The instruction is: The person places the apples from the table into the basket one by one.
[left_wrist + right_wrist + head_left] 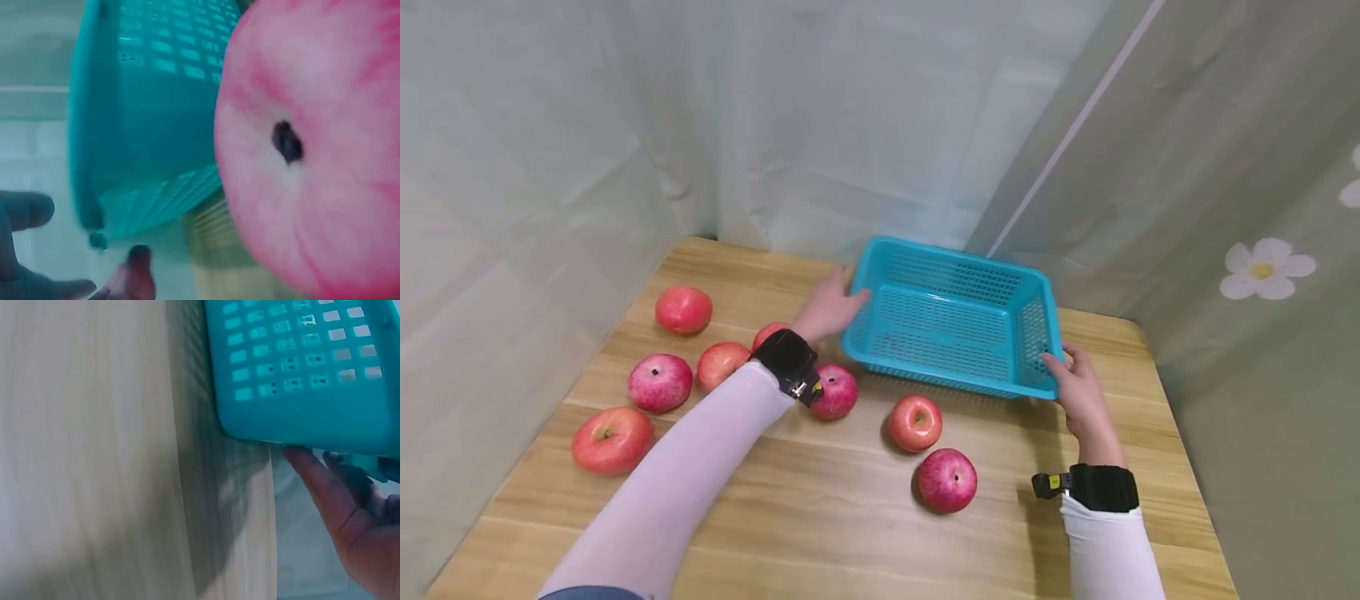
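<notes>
A blue plastic basket (943, 327) with slotted walls, nothing in it, is at the table's far side. My right hand (1081, 396) grips its right end, with the thumb over the rim and the other fingers outside. In the right wrist view, fingertips touch the basket wall (300, 415). By the left end, my left hand (831, 308) has its thumb and fingers spread; the left wrist view shows them apart from the basket (150, 106). Beneath the left wrist sits a pink-red apple (833, 393), which looms large as an apple (325, 156) in the left wrist view.
In front of the basket lie a red apple (915, 423) and a dark pink apple (947, 481). Several more, among them a red apple (613, 440) and a pink apple (659, 383), lie to the left on the wooden table (820, 517). Curtains (865, 125) hang behind.
</notes>
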### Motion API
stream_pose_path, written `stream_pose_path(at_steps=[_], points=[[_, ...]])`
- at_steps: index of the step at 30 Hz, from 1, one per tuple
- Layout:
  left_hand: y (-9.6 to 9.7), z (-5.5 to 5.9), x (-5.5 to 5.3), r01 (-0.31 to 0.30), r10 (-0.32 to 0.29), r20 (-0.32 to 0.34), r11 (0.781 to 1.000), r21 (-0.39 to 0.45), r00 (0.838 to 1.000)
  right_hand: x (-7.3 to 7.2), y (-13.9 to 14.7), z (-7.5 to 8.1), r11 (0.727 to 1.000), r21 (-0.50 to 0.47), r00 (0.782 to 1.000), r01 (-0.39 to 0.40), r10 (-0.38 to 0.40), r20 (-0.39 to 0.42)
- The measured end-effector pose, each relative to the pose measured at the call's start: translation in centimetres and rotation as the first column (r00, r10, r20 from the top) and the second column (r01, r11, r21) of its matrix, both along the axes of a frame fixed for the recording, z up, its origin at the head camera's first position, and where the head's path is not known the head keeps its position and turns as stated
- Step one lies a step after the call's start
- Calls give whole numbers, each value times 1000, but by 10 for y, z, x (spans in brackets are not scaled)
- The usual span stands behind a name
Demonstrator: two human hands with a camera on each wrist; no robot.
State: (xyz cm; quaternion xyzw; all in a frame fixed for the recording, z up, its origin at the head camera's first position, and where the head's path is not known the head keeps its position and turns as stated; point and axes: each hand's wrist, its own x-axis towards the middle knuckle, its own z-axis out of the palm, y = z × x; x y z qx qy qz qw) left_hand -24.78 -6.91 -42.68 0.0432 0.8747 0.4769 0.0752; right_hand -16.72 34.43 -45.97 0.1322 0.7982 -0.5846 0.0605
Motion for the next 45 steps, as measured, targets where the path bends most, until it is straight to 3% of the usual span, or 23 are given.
stream_pose_path(at_steps=[4,8,12,15,20,22,25,31,41,45], points=[[7,-8,-11,-97,91,89,993,66,992,-2,-7,-4,1000,5,1000,11,-11,7],[11,-16,-16,-133,126,89,989,67,988,-2,-13,-5,1000,12,1000,4,-4,-1],[12,-23,-19,-109,110,31,994,-23,993,-1,-17,-3,999,39,1000,8,-8,6],[11,-24,-21,-62,64,27,994,-87,998,-1,-18,0,998,68,1000,19,-20,12],[11,-9,-13,4,6,78,991,-133,997,0,-18,3,995,99,999,28,-30,18],[13,-5,-10,-2,15,111,994,-113,994,0,-17,3,994,102,999,28,-30,22],[16,-14,-14,-33,45,137,996,-87,990,3,-17,4,995,101,999,26,-29,24],[20,-30,-21,-69,78,77,992,-109,994,6,-14,4,995,92,999,26,-28,21],[31,-27,-23,-106,118,46,971,-213,992,10,-8,9,989,135,998,57,-56,-11],[31,-28,-23,-100,113,43,970,-223,993,14,-10,13,978,196,997,68,-59,-51]])
